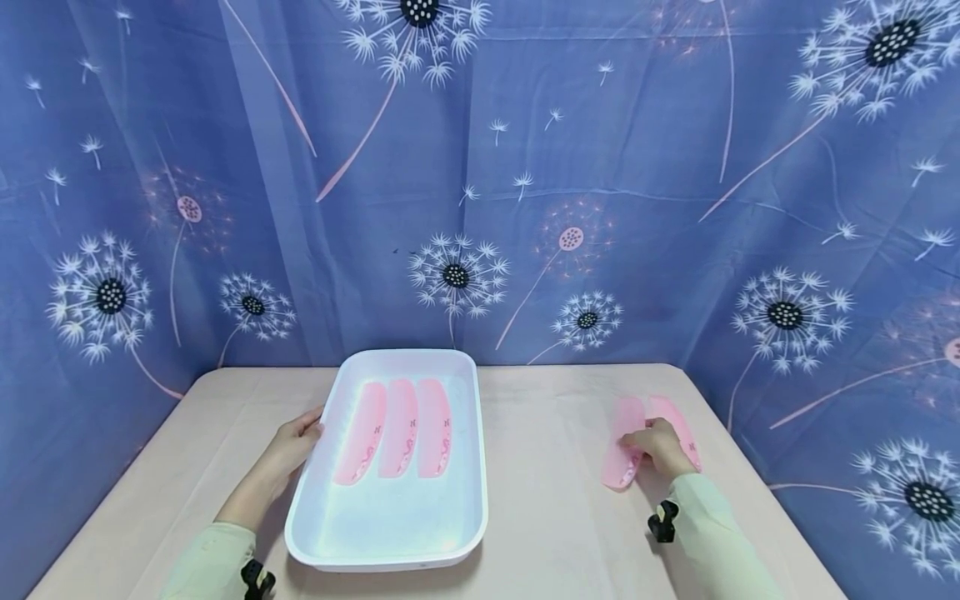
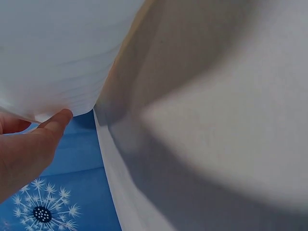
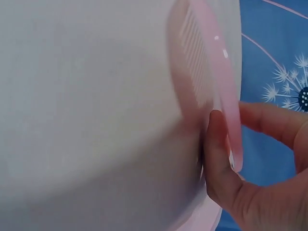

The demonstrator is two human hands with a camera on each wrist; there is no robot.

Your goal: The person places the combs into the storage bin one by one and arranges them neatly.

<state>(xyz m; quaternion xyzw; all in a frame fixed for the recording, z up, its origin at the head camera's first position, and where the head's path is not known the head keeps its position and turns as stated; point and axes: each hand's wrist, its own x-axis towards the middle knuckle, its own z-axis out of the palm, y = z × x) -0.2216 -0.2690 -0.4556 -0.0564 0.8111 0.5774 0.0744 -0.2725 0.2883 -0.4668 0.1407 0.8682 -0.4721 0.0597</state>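
Observation:
A white plastic tray (image 1: 390, 533) stands on the table, and three pink combs (image 1: 399, 429) lie side by side in it. My left hand (image 1: 292, 442) grips the tray's left rim; in the left wrist view its thumb (image 2: 60, 120) presses the outer wall. At the right of the table, my right hand (image 1: 662, 446) pinches a pink comb (image 1: 622, 462). The right wrist view shows this comb (image 3: 224, 82) tilted on edge between thumb and fingers, its teeth towards the table. Another pink comb (image 1: 678, 425) lies just right of it, partly hidden by the hand.
The table (image 1: 547, 500) has a pale cover, and bare cover lies between the tray and the right hand. A blue curtain (image 1: 517, 275) with dandelion prints hangs behind the table and along both sides.

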